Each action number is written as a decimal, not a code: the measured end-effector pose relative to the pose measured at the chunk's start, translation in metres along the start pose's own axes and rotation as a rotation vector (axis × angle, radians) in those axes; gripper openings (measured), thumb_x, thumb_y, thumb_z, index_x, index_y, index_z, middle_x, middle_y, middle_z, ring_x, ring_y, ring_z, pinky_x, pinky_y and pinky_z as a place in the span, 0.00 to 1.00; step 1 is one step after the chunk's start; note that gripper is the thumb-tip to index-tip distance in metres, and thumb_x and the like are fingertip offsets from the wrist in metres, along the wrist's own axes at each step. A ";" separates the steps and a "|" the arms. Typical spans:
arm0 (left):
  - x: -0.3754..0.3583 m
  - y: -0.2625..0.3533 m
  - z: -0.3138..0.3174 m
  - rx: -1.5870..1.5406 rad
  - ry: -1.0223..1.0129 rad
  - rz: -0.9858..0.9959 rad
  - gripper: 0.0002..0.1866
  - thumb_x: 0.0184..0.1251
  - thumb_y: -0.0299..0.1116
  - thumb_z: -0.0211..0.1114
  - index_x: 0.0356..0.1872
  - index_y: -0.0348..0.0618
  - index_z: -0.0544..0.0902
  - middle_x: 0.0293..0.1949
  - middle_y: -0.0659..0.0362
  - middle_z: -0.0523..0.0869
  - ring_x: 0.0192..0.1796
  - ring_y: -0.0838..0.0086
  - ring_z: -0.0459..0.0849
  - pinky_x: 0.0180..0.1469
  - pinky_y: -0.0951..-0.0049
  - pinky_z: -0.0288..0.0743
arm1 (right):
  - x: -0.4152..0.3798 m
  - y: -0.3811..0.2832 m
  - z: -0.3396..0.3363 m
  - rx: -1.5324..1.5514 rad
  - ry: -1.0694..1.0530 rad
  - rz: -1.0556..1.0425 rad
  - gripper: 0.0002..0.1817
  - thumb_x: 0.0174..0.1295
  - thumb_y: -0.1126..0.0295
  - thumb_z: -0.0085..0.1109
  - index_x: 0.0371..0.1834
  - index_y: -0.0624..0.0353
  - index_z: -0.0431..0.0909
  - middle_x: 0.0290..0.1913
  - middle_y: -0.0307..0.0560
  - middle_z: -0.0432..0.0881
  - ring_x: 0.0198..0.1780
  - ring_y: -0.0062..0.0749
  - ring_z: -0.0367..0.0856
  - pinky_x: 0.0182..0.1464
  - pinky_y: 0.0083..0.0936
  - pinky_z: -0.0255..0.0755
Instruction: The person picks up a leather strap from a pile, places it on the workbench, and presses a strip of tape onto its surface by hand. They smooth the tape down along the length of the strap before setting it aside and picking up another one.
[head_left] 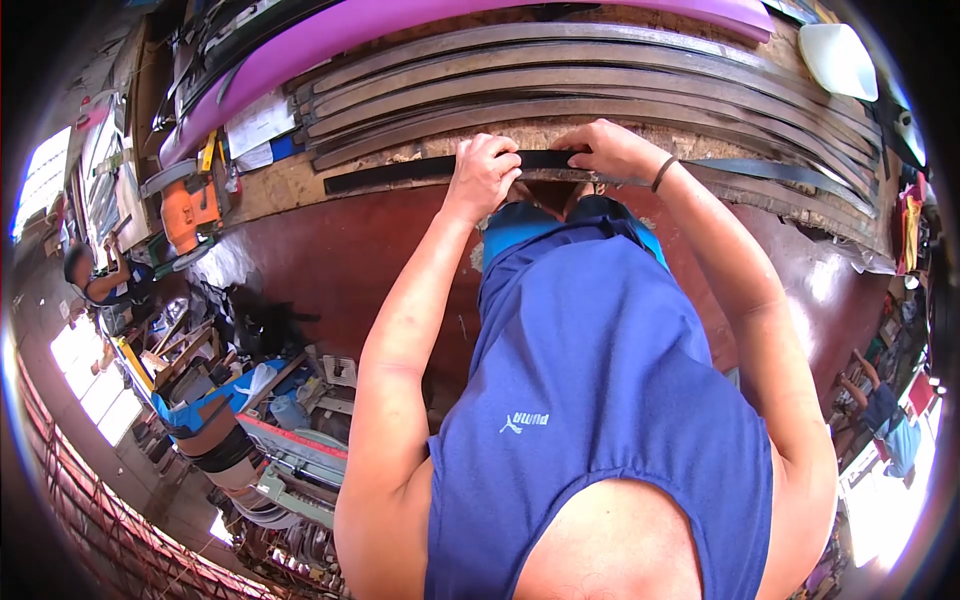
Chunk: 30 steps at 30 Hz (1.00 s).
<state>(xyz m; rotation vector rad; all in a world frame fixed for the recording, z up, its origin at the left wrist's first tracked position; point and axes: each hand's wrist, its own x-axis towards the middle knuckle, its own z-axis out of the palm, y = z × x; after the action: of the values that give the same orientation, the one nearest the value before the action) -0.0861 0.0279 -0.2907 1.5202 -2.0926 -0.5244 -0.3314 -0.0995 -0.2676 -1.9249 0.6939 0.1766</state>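
Observation:
A long black strip (390, 173) lies along the near edge of the wooden workbench (285, 190). My left hand (485, 172) is closed, its fingers pinched at the strip's upper edge. To its right, my right hand (608, 152) also pinches the strip, thumb and fingertips together, with a dark band round the wrist. Between the two hands a short span of the black strip shows. Beyond them, several long brown strips (500, 85) rest side by side across the bench. A grey strip (770, 170) runs off to the right of my right wrist.
A purple sheet (330, 50) stretches along the back. At the bench's left end stands an orange tool (182, 215); a white plastic container (838, 62) is at the far right. Machinery (300, 455) and a blue-topped stand are behind me at left. A person (100, 280) sits farther left; another person (885, 420) is at right.

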 end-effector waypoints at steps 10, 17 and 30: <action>0.006 0.008 0.013 -0.002 0.015 -0.001 0.07 0.56 0.32 0.75 0.35 0.49 0.88 0.47 0.64 0.85 0.55 0.65 0.81 0.59 0.56 0.68 | 0.002 0.011 0.004 -0.032 0.040 -0.020 0.22 0.62 0.68 0.65 0.62 0.49 0.85 0.51 0.56 0.89 0.53 0.54 0.87 0.58 0.45 0.78; 0.013 0.017 0.023 -0.018 0.020 0.008 0.07 0.56 0.33 0.75 0.36 0.50 0.88 0.48 0.66 0.85 0.55 0.66 0.80 0.60 0.56 0.66 | 0.003 0.014 0.008 -0.036 0.083 -0.068 0.24 0.63 0.67 0.66 0.64 0.48 0.83 0.51 0.57 0.89 0.54 0.54 0.87 0.57 0.45 0.79; 0.016 0.022 0.028 0.011 0.010 -0.003 0.08 0.56 0.32 0.76 0.35 0.49 0.87 0.47 0.65 0.87 0.54 0.65 0.82 0.58 0.55 0.69 | -0.040 0.031 -0.037 0.034 -0.017 0.015 0.28 0.61 0.72 0.66 0.68 0.57 0.77 0.43 0.57 0.91 0.46 0.49 0.90 0.52 0.39 0.81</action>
<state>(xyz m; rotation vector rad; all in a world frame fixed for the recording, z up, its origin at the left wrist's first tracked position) -0.1241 0.0198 -0.2977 1.5295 -2.0894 -0.5058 -0.3876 -0.1259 -0.2584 -1.8838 0.6965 0.1888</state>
